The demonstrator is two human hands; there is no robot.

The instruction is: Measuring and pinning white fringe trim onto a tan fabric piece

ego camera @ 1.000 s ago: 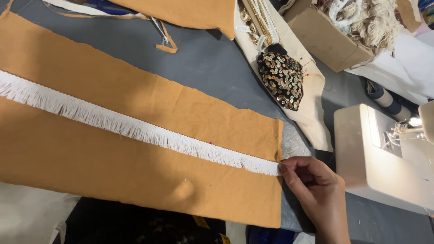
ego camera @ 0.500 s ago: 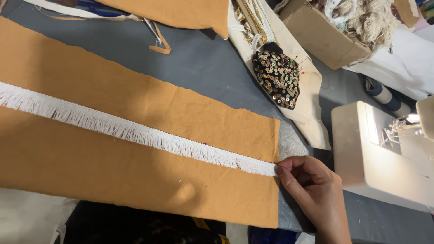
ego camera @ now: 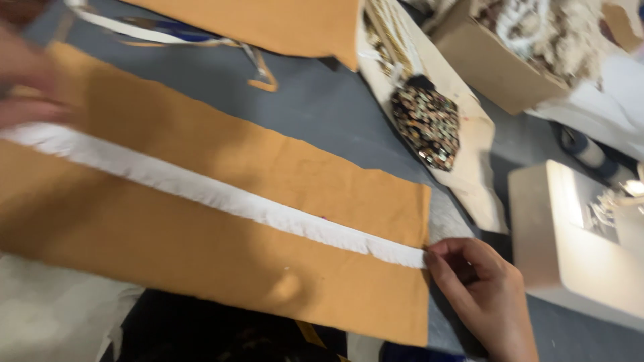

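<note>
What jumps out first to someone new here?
A white fringe trim runs along the middle of an orange cloth on the grey table. The right hand pinches its near end; the blurred left hand is at the far end. A sequinned patch glitters beyond.

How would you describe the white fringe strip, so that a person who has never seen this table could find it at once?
Start at the grey table and find the long mustard-orange cloth spread across it. The white fringe strip runs lengthwise along the cloth's middle, its near end pinched by the right hand, a blurred left hand at the far end. It is the only white band on the orange.
</note>
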